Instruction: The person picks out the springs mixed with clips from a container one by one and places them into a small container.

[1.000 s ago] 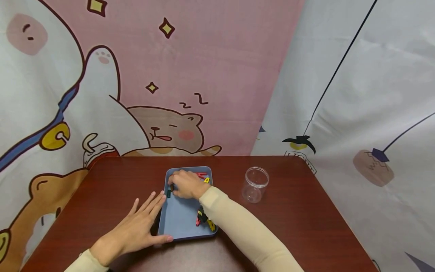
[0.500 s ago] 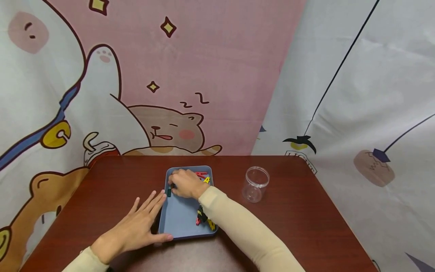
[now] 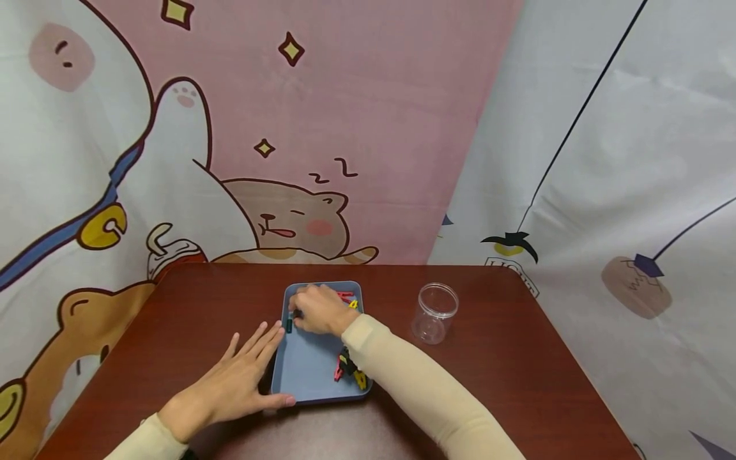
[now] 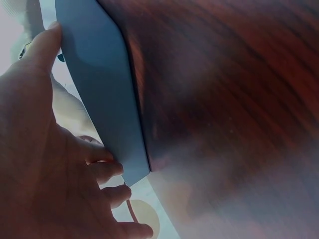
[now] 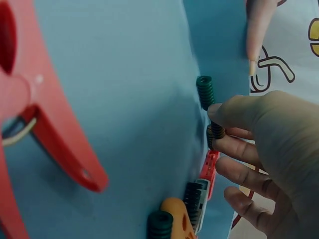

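Note:
A blue-grey tray (image 3: 305,374) lies on the table. My left hand (image 3: 232,380) has its fingers stretched, touching the tray's left side and near corner; in the left wrist view the fingers (image 4: 117,195) rest along the tray's wall (image 4: 99,74). Inside the tray's far left part, my right hand (image 3: 322,310) pinches a dark coil spring (image 5: 218,130) between thumb and finger. A green spring (image 5: 205,92) lies beside it along the wall, and a brownish spring (image 5: 210,137) is partly hidden behind the fingers.
A clear jar (image 3: 434,313) without a lid stands right of the tray. The tray also holds a red clip (image 5: 209,167), an orange clip (image 5: 177,216), another green spring (image 5: 160,226), a large red clamp (image 5: 65,134) and yellow clips (image 3: 360,379). A patterned cloth (image 3: 368,128) hangs behind.
The head view has shifted slightly. My right hand stays at the tray's far left, where the dark spring at its fingertips has turned a little. My left hand keeps its place on the tray.

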Action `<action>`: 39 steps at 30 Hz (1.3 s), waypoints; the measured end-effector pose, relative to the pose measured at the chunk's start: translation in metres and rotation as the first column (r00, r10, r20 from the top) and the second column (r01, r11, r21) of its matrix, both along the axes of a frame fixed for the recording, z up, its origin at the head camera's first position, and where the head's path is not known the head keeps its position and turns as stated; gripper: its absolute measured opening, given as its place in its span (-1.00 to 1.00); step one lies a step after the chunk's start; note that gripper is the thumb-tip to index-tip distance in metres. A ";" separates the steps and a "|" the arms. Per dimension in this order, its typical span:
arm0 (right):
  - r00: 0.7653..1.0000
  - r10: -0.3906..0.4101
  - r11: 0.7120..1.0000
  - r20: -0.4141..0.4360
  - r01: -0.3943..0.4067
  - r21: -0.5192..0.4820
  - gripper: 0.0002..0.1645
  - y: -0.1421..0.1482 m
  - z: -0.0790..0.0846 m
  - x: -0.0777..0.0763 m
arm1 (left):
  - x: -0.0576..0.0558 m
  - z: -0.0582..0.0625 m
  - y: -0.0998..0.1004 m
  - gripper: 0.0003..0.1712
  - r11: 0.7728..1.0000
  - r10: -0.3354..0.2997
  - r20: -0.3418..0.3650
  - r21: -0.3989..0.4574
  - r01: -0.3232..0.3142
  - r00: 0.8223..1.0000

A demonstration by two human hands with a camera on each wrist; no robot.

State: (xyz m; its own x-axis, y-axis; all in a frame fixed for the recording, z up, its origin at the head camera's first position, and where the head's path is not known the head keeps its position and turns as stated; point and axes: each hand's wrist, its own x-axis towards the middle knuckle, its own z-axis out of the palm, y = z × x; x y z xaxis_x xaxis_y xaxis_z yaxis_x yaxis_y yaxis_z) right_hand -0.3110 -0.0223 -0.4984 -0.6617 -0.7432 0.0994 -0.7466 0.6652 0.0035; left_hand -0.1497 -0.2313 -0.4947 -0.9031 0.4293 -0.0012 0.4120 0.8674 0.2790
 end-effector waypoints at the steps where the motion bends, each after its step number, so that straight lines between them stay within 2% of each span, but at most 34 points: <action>1: 1.000 -0.003 1.000 -0.003 0.003 -0.003 -0.63 0.001 0.001 0.000 | 0.000 0.000 0.000 0.57 1.000 0.000 0.003 0.002 0.000 1.000; 15: 1.000 0.012 0.999 -0.027 -0.013 -0.034 -0.66 0.020 0.016 0.004 | 0.002 -0.002 0.002 0.60 1.000 0.005 0.044 0.002 -0.005 0.999; 21: 1.000 0.011 0.997 -0.028 -0.013 -0.083 -0.65 0.031 0.023 0.006 | 0.002 -0.001 0.002 0.59 1.000 0.003 0.032 0.002 -0.003 0.999; 29: 0.999 -0.002 0.995 -0.051 -0.003 -0.096 -0.64 0.045 0.037 0.015 | 0.001 0.001 0.002 0.60 1.000 0.009 0.032 0.003 -0.009 0.999; 39: 0.998 -0.008 0.993 -0.064 0.001 -0.115 -0.65 0.061 0.051 0.027 | 0.000 0.000 0.000 0.59 1.000 0.009 -0.013 -0.007 -0.009 1.000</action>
